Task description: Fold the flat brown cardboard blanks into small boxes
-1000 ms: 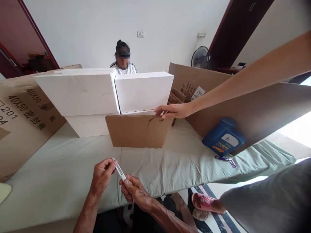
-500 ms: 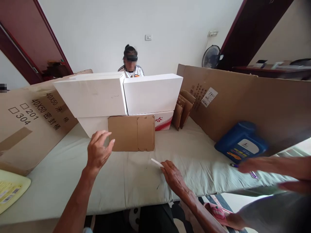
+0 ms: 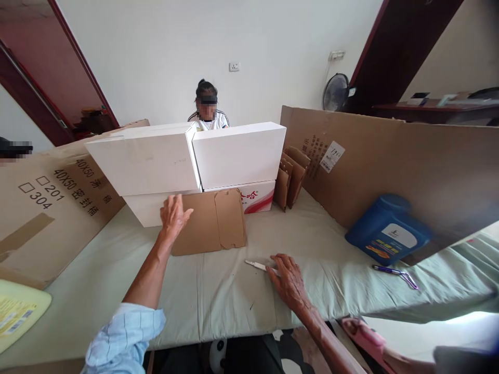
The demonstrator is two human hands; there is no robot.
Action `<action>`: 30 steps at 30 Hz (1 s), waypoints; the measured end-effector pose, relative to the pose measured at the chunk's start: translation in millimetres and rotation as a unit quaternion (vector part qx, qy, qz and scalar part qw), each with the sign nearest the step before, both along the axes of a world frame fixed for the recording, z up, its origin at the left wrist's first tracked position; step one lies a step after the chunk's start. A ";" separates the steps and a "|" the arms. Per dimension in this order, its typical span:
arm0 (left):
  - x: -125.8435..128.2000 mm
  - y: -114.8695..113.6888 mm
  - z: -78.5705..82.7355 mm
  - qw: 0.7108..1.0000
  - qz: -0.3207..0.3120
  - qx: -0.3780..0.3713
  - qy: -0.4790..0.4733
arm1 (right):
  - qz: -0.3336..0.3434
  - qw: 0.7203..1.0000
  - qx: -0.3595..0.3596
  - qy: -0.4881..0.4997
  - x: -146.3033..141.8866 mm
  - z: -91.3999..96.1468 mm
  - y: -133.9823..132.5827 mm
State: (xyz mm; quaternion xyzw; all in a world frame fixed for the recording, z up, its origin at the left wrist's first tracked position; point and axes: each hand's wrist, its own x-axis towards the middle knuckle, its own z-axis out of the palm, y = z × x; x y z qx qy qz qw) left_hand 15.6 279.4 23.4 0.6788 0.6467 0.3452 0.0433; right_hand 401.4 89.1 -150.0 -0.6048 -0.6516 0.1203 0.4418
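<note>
At the worktop's (image 3: 218,306) twelve o'clock, the left hand (image 3: 173,215), grip released, is touching the leaning cardboard sheet (image 3: 220,221); the right hand (image 3: 289,280), grip slack, is resting against a slim white tool (image 3: 255,265).

the flat cardboard piece (image 3: 210,221) is plain brown. the slim tool (image 3: 255,265) is white. the table cloth (image 3: 218,296) is pale green. the stacked boxes (image 3: 237,153) are white, the lower box (image 3: 259,197) with a red swoosh. the jug (image 3: 388,228) is blue with a white label. the sleeve (image 3: 125,332) is light blue, finely checked.
</note>
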 end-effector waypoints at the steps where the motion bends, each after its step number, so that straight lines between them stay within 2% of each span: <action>1: -10.3 -1.5 -8.5 0.999 0.031 -0.005 -0.034 | 0.010 0.999 -0.006 0.038 -1.5 3.7 13.6; 4: -33.0 -7.2 -39.8 0.986 0.075 -0.046 -0.140 | 0.045 0.993 -0.030 0.100 -13.2 14.9 71.4; 7: -36.7 -10.3 -70.9 0.967 0.034 -0.090 -0.235 | 0.081 0.982 -0.066 0.159 -35.4 25.1 132.5; 9: -33.2 -11.6 -85.1 0.954 0.003 -0.094 -0.285 | 0.112 0.971 -0.079 0.195 -52.1 31.0 158.3; 11: -31.2 -14.5 -92.2 0.944 -0.015 -0.078 -0.322 | 0.136 0.961 -0.079 0.227 -65.9 35.1 166.7; 13: -33.4 -21.1 -94.2 0.938 -0.025 -0.052 -0.343 | 0.150 0.953 -0.069 0.252 -75.0 36.4 159.9; 18: -46.0 -52.2 -94.9 0.936 -0.031 0.001 -0.351 | 0.170 0.943 -0.038 0.282 -84.7 34.0 119.6; 23: -43.2 -83.4 -94.8 0.934 -0.036 0.026 -0.354 | 0.167 0.943 -0.030 0.286 -94.3 39.1 93.3; 30: -42.4 -105.3 -87.0 0.938 0.026 0.071 -0.339 | 0.193 0.940 -0.037 0.280 -105.5 56.2 69.8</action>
